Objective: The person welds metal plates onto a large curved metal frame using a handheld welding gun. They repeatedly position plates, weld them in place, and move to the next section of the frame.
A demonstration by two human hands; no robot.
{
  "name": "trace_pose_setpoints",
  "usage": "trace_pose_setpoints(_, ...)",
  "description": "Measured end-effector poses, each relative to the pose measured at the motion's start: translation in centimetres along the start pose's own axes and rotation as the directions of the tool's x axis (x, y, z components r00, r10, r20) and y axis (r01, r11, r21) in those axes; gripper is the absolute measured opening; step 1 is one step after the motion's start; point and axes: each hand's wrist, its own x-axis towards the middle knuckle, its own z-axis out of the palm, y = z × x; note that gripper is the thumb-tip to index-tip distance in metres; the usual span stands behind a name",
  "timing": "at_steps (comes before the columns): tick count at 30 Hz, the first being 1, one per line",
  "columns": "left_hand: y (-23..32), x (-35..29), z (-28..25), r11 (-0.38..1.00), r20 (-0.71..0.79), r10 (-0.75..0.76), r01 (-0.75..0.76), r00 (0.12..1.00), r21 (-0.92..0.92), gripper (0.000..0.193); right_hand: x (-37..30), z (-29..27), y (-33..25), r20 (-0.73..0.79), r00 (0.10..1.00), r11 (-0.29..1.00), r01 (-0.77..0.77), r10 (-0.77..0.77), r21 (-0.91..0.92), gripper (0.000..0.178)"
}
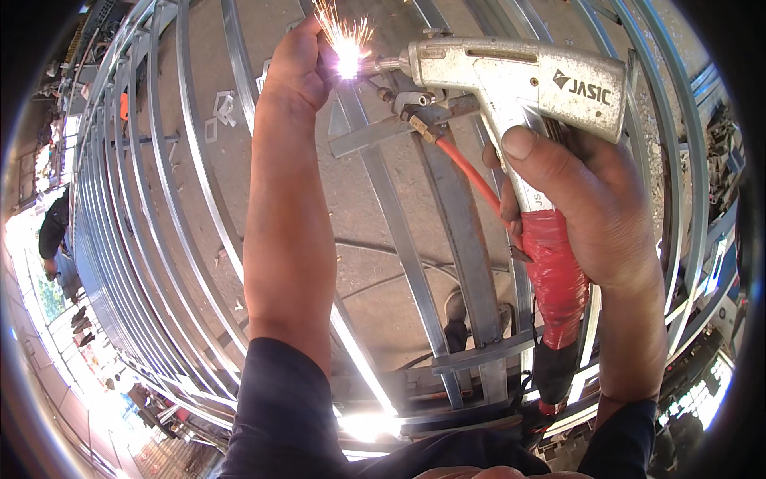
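Note:
My right hand (594, 199) grips the handle of a worn silver-white welding gun (487, 76), pistol-shaped, its grip wrapped in red tape. The gun's nozzle points left, and a bright arc with orange sparks (348, 48) flares at its tip. Just beside the glare is my left hand (302, 68), its fingers curled at the frame's metal bars; glare hides what they hold. Beneath both arms lies a large frame of parallel metal tubes (391, 215). Below the nozzle, a clamp-like fitting with a red hose (471, 172) sits by a short crossbar (399, 132).
Closely spaced tubes (144, 215) curve along the left side. Dark cables (375, 247) lie on the concrete floor (359, 303) under the frame, near a dark shoe (456, 307). Another person (56, 231) is at the far left. Scrap metal (722, 152) is piled at the right.

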Motion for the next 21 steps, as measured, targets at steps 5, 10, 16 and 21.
trace_pose_setpoints(5,0.5,-1.9,1.1,0.997,0.137,0.055,-0.046,0.989,-0.070,0.035,0.1,0.2,0.2,-0.033,0.999,0.999,0.025,-0.024,0.035,0.039)
trace_pose_setpoints(10,-0.7,0.0,0.6,0.999,-0.011,0.019,-0.019,1.000,-0.032,0.034,0.1,0.3,-0.4,-0.093,0.995,0.999,-0.039,0.042,0.036,0.039)
trace_pose_setpoints(16,-0.1,-1.2,2.1,0.999,-0.012,0.031,-0.032,0.999,-0.044,0.035,0.2,0.0,-1.0,-0.052,0.996,0.997,-0.067,0.068,0.026,0.035)
trace_pose_setpoints(21,0.1,-1.5,2.4,0.998,-0.016,0.033,-0.034,0.999,-0.056,0.035,0.2,-0.5,-1.6,0.022,0.996,0.997,-0.083,0.083,0.006,0.036)
